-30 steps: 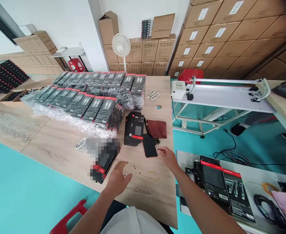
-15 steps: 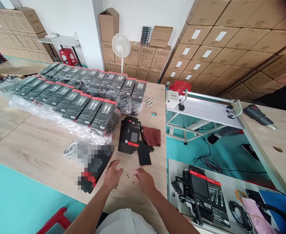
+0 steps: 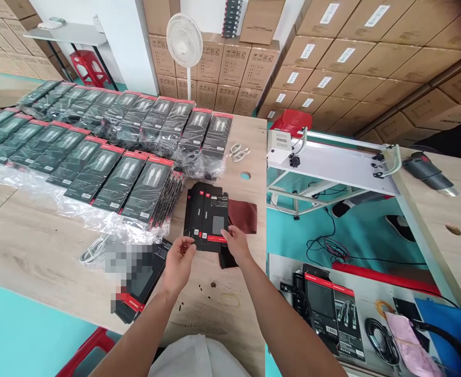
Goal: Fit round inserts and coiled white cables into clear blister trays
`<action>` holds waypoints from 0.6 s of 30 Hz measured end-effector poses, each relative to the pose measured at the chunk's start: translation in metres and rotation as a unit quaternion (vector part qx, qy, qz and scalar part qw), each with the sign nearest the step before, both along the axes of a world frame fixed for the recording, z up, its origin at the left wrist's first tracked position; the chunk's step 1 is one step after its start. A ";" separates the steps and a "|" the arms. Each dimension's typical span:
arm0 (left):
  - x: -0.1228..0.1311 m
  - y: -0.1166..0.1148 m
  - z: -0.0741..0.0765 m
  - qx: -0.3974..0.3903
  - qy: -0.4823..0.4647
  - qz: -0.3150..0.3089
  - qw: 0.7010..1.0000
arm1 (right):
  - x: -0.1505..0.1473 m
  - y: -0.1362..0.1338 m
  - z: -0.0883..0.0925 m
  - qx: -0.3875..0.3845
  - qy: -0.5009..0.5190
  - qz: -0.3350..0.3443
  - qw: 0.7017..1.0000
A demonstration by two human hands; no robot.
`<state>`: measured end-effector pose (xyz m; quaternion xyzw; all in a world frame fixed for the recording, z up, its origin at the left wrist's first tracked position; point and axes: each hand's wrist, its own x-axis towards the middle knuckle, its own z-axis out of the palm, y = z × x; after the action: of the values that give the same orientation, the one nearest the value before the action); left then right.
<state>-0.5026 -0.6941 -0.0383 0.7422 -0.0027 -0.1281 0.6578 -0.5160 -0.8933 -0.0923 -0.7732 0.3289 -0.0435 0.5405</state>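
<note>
A flattened black carton [image 3: 206, 215] with a red stripe lies at the middle of the table, its side panels spread out. My right hand [image 3: 238, 245] grips its lower right corner, thumb on top. At the lower left edge, my left hand [image 3: 180, 262] pinches the carton between curled fingers. A dark phone-like slab [image 3: 227, 258] shows partly beneath the carton and my right hand. Behind them lies a folded brown cloth [image 3: 245, 215]. Small dark bits [image 3: 200, 288] and a small dark clump [image 3: 213, 285] are scattered nearer to me.
Rows of black cable boxes [image 3: 100, 162] in clear plastic fill the table's far left. Another black box [image 3: 146, 283], partly pixelated, lies left of my left arm. White cables [image 3: 238, 152] sit farther back. A lower side bench [image 3: 281, 267] on the right holds boxes and cords.
Both hands have moved forward from the small dark bits to the carton and taken hold of it. The carton now appears spread wider. The view has shifted slightly.
</note>
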 end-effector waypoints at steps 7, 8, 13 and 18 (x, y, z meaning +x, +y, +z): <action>-0.008 -0.005 0.011 -0.078 0.225 -0.213 0.948 | -0.057 0.021 0.032 0.255 -0.076 -0.033 0.963; -0.011 -0.004 0.012 -0.097 0.247 -0.232 0.936 | -0.063 0.024 0.033 0.238 -0.077 -0.019 0.968; -0.025 0.011 0.006 -0.069 0.195 -0.148 0.967 | -0.103 0.041 0.009 -0.044 0.049 0.160 0.985; -0.040 0.026 -0.009 -0.047 0.172 -0.110 0.978 | -0.114 0.073 -0.018 -0.159 0.132 0.233 0.950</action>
<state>-0.5425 -0.6680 -0.0476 0.6728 0.0227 -0.3248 0.6643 -0.6296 -0.8199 -0.1106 -0.9031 0.1970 0.1338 0.3573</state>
